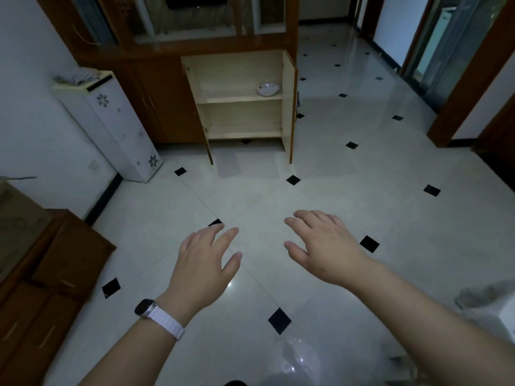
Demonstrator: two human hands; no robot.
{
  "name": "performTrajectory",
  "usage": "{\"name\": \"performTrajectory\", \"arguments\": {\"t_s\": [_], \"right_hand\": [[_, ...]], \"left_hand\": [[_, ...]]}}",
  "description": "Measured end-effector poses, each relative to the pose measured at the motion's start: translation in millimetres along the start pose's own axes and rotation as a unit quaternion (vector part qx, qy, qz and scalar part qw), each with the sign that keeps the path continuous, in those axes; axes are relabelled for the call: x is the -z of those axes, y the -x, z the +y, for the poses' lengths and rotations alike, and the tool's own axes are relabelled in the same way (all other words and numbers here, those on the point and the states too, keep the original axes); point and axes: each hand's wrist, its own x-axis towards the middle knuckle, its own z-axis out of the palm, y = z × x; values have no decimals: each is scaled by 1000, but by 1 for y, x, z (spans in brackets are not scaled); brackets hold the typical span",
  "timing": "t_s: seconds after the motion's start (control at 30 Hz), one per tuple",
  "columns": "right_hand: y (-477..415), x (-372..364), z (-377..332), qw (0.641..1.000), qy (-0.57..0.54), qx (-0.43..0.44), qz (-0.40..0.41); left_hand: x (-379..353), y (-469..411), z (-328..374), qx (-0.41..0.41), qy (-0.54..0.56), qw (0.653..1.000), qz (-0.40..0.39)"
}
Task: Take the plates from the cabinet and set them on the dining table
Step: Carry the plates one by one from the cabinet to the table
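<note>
dim room, head view looking down over a pale tiled floor [348, 190] with small black diamond insets.

left hand [203, 263] is reaching forward, palm down, over the floor; fingers are spreading loosely apart, thumb out to the side, holding nothing. a watch [145, 308] on a white strap is sitting on that wrist.

right hand [326, 246] is also hanging palm down beside the left, the two near but not touching; fingers are slightly apart and lightly curling, gripping nothing.

the cabinet [239, 101] is standing well ahead of both hands against the far wall, its two lower doors swinging wide open, pale shelves inside showing. one white plate [268, 89] is lying on the upper shelf, at the shelf's right end, near the front edge and just beside the right door. whether it is one plate or a small stack, cannot tell. the lower shelf is showing only bare board.

a white floor-standing appliance [117, 126] is leaning into view at the cabinet's left, against the wall. a brown wooden unit [55, 274] is filling the near left edge of view.
</note>
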Motion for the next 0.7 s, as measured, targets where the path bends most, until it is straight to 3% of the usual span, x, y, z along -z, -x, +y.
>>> {"name": "performTrajectory", "arguments": {"t_s": [0.33, 0.7], "right_hand": [[-131, -7, -9, 1000, 8, 21, -13], [-341, -10, -56, 999, 29, -1, -16]], "left_hand": [[-21, -90, -77, 26, 15, 1000, 6], [-18, -265, -231, 15, 46, 999, 11]]}}
